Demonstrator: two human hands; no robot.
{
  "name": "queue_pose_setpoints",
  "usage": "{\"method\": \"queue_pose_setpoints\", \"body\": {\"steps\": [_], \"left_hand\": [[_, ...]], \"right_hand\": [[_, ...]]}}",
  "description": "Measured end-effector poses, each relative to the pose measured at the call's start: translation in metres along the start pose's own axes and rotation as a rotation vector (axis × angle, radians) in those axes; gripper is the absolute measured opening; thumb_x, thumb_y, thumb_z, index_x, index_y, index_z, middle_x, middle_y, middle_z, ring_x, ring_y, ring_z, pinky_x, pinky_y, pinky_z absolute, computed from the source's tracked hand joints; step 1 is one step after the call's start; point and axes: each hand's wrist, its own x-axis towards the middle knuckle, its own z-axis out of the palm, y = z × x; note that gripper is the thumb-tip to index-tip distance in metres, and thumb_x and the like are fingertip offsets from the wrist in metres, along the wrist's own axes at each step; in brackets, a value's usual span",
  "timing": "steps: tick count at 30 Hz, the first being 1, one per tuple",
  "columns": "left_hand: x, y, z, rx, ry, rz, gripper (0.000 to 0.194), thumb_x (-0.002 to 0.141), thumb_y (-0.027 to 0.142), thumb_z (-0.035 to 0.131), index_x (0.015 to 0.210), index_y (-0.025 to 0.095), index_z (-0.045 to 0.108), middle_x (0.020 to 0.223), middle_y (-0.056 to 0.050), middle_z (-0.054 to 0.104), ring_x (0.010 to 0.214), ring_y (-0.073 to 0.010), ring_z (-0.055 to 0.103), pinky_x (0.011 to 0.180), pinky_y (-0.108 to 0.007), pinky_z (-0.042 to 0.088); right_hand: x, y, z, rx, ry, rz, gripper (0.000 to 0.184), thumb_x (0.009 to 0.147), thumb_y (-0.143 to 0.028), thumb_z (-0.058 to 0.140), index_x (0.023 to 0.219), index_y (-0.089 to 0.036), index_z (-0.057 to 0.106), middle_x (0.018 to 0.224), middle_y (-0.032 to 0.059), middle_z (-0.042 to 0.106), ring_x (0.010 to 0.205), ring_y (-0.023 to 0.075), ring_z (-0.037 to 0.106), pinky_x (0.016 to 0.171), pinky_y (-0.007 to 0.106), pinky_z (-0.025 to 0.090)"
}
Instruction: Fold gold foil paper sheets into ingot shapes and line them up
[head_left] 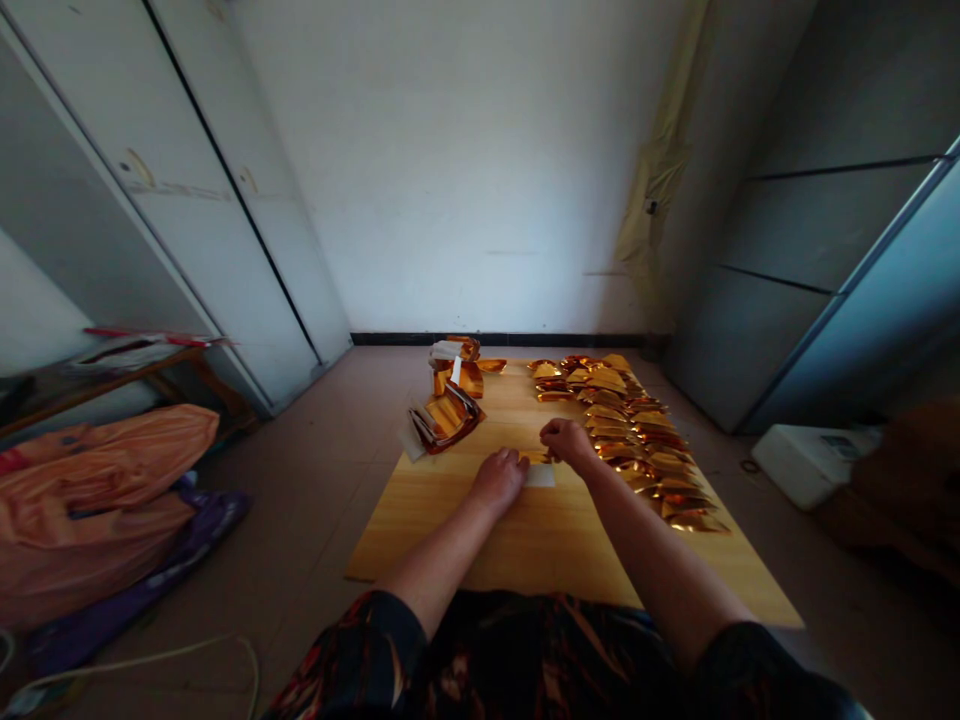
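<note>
A piece of gold foil paper with a pale border [540, 476] lies on the wooden board between my hands. My left hand [501, 481] rests at its left side, fingers bent and closed on that edge. Just above its right end is my right hand [571, 443], its fingers curled together; whatever they pinch is too small to make out. To the right, folded gold foil pieces [611, 430] lie in overlapping rows. Beyond my left hand sits a loose, fanned stack of gold foil sheets [448, 414], with another stack [469, 378] behind it.
The low wooden board [420, 520] stands before me, near a white wall [465, 180]. Pale cabinets [225, 200] and a heap of orange cloth [97, 490] are on the left. A grey refrigerator-like cabinet [795, 230] and a white box [799, 465] are on the right.
</note>
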Motion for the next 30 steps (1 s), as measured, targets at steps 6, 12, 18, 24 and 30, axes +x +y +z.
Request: {"method": "queue_pose_setpoints", "body": {"steps": [6, 12, 18, 24, 30], "left_hand": [[0.001, 0.0, -0.003, -0.01, -0.028, -0.004, 0.03, 0.092, 0.016, 0.037, 0.112, 0.016, 0.06, 0.104, -0.011, 0.063, 0.099, -0.0235, 0.056, 0.081, -0.033, 0.044], [-0.005, 0.001, -0.001, -0.023, 0.029, -0.069, 0.033, 0.093, 0.019, 0.039, 0.12, 0.023, 0.057, 0.108, -0.01, 0.062, 0.099, -0.0227, 0.055, 0.085, -0.035, 0.04], [-0.005, 0.002, 0.002, -0.01, 0.018, -0.11, 0.034, 0.093, 0.02, 0.039, 0.121, 0.026, 0.057, 0.106, -0.01, 0.062, 0.101, -0.0243, 0.054, 0.085, -0.036, 0.039], [-0.005, 0.002, -0.001, -0.003, -0.004, -0.117, 0.036, 0.092, 0.018, 0.04, 0.122, 0.027, 0.058, 0.108, -0.011, 0.062, 0.1, -0.0263, 0.055, 0.084, -0.038, 0.039], [-0.006, 0.001, -0.001, -0.02, 0.016, -0.114, 0.035, 0.094, 0.022, 0.038, 0.122, 0.026, 0.058, 0.107, -0.012, 0.062, 0.1, -0.0268, 0.054, 0.085, -0.04, 0.038]], "right_hand": [[0.003, -0.004, 0.013, -0.093, -0.138, 0.077, 0.013, 0.066, -0.006, 0.057, 0.059, -0.016, 0.059, 0.041, -0.0047, 0.056, 0.04, 0.0088, 0.055, 0.044, 0.016, 0.044], [0.007, -0.011, 0.017, -0.37, -0.138, 0.061, 0.01, 0.063, -0.013, 0.064, 0.054, -0.017, 0.063, 0.047, -0.0008, 0.062, 0.046, 0.0115, 0.06, 0.047, 0.017, 0.044], [0.015, -0.018, 0.024, -0.655, -0.076, 0.077, 0.028, 0.061, -0.039, 0.07, 0.076, -0.015, 0.072, 0.073, 0.0078, 0.072, 0.072, 0.0194, 0.068, 0.06, 0.021, 0.049], [0.023, -0.011, 0.027, -0.634, -0.085, 0.105, 0.022, 0.06, -0.035, 0.072, 0.072, -0.017, 0.071, 0.067, 0.0061, 0.071, 0.071, 0.0188, 0.068, 0.06, 0.021, 0.049], [0.029, 0.0, 0.015, -0.62, -0.048, 0.107, 0.01, 0.055, -0.024, 0.074, 0.056, -0.017, 0.068, 0.05, 0.0045, 0.064, 0.057, 0.0179, 0.065, 0.052, 0.021, 0.048]]}}
